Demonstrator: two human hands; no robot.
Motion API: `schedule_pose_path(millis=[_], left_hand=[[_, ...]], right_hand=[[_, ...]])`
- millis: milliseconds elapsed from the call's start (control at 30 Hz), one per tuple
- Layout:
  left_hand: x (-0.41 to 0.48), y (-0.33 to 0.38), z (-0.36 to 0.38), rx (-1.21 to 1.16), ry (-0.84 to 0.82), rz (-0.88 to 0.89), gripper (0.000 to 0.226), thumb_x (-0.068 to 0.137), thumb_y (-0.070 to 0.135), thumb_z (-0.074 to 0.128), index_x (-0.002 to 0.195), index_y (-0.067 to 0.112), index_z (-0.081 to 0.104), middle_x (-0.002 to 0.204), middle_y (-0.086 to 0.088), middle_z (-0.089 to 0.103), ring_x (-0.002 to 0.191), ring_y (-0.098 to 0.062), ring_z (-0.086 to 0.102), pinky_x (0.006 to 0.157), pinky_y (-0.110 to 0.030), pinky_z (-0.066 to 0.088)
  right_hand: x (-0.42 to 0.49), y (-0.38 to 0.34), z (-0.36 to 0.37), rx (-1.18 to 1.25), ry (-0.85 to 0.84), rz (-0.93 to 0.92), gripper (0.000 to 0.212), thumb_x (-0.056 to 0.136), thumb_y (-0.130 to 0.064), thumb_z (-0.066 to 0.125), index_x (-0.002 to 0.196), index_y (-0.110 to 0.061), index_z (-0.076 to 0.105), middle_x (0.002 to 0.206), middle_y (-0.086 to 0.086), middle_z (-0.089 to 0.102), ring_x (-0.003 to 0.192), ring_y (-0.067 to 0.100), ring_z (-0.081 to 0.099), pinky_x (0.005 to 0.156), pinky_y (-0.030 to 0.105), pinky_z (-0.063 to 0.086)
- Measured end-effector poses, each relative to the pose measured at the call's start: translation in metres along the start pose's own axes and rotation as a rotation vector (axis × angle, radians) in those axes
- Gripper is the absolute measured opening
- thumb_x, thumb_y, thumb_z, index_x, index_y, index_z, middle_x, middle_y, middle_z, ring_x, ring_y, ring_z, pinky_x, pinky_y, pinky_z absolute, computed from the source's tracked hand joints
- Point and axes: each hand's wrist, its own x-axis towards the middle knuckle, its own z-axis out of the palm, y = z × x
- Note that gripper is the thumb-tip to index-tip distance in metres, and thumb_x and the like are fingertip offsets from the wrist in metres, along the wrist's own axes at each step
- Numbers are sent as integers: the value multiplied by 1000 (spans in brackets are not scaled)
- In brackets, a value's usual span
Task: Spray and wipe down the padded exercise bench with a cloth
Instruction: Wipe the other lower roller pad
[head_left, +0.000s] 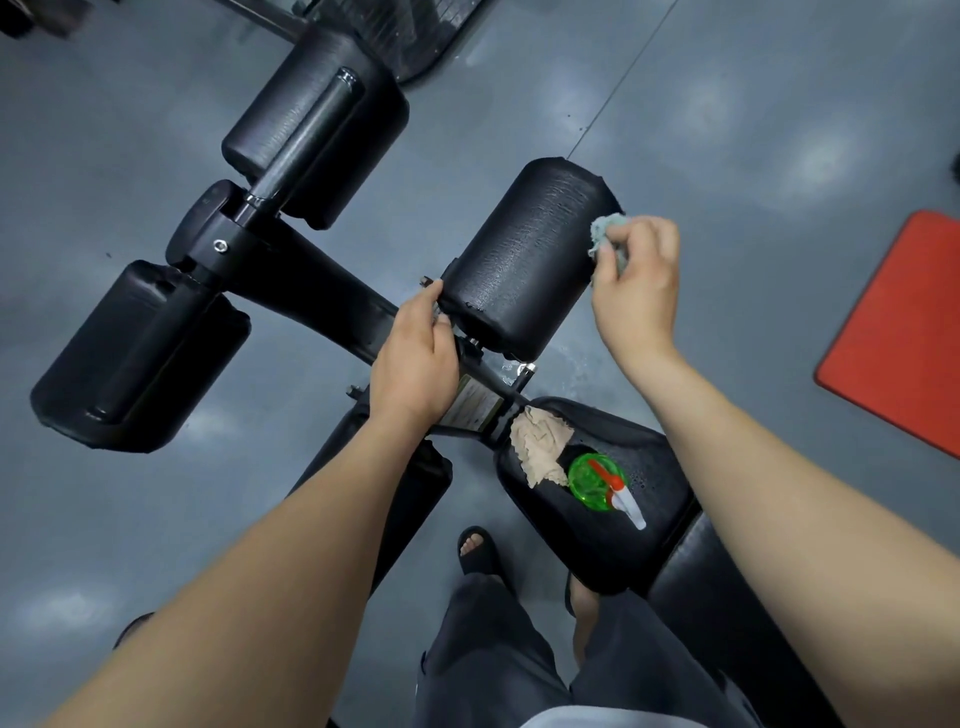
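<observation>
A black padded roller (524, 260) of the exercise bench lies in the middle of the head view, its surface wet with droplets. My right hand (636, 291) pinches a small grey-green cloth (605, 236) against the roller's right end. My left hand (415, 353) grips the roller's left end where it meets the black frame. Below them, on the bench's black seat pad (597, 545), stands a green spray bottle (597, 480) with a red and white trigger head, next to a crumpled beige cloth (537, 449).
Two more black rollers, one at upper left (311, 124) and one at lower left (135, 358), sit on the frame's far bar. A red mat (898, 332) lies on the grey floor at right. My legs and sandalled foot (475, 551) stand beside the seat.
</observation>
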Motion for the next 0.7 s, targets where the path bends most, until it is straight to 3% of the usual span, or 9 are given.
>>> schedule_pose_path(millis=[100, 200, 267, 367, 467, 633, 700], left_hand=[[0, 1, 0, -11, -4, -9, 47, 104, 32, 32, 150, 39, 40, 151, 12, 48, 135, -13, 47, 110, -38, 40], [1, 1, -1, -20, -2, -5, 46, 102, 32, 32, 147, 41, 41, 143, 12, 53, 128, -12, 51, 107, -42, 44], [0, 2, -2, -25, -5, 0, 46, 102, 31, 33, 146, 41, 42, 142, 13, 52, 126, -12, 52, 105, -42, 45], [-1, 2, -3, -42, -1, 15, 43, 102, 28, 35, 142, 42, 45, 139, 15, 51, 122, -11, 53, 104, -43, 45], [-2, 2, -3, -44, 2, 33, 43, 101, 25, 36, 140, 41, 47, 139, 17, 48, 118, -10, 54, 103, -42, 46], [-4, 2, -3, -43, -13, 41, 43, 102, 25, 33, 140, 43, 43, 138, 15, 49, 108, -10, 55, 98, -42, 48], [-3, 2, -2, -22, -16, 15, 46, 104, 29, 31, 147, 43, 37, 144, 11, 51, 120, -14, 55, 104, -42, 46]], right_hand=[[-15, -19, 4, -9, -67, -176, 7, 92, -11, 62, 94, -6, 66, 107, 14, 54, 95, 26, 57, 81, 30, 46], [-19, -31, 4, -88, -246, -545, 12, 97, -19, 63, 98, -11, 71, 100, 9, 58, 89, 30, 53, 75, 34, 45], [3, -30, 3, -160, -248, -625, 17, 99, -26, 61, 101, -14, 73, 98, 8, 60, 86, 31, 52, 74, 38, 46], [49, -23, 4, -147, -110, -419, 22, 100, -29, 57, 101, -16, 75, 99, 11, 60, 91, 33, 54, 81, 31, 42], [73, -22, 10, -118, -78, -199, 26, 100, -29, 53, 102, -17, 75, 101, 12, 61, 97, 36, 56, 84, 26, 36], [44, -19, 10, -38, -48, -110, 31, 103, -23, 47, 123, -13, 68, 114, 6, 68, 110, 26, 60, 95, 25, 42], [33, -15, 5, 6, -34, -68, 33, 102, -19, 48, 129, -10, 66, 127, 4, 67, 121, 21, 59, 103, 14, 37]])
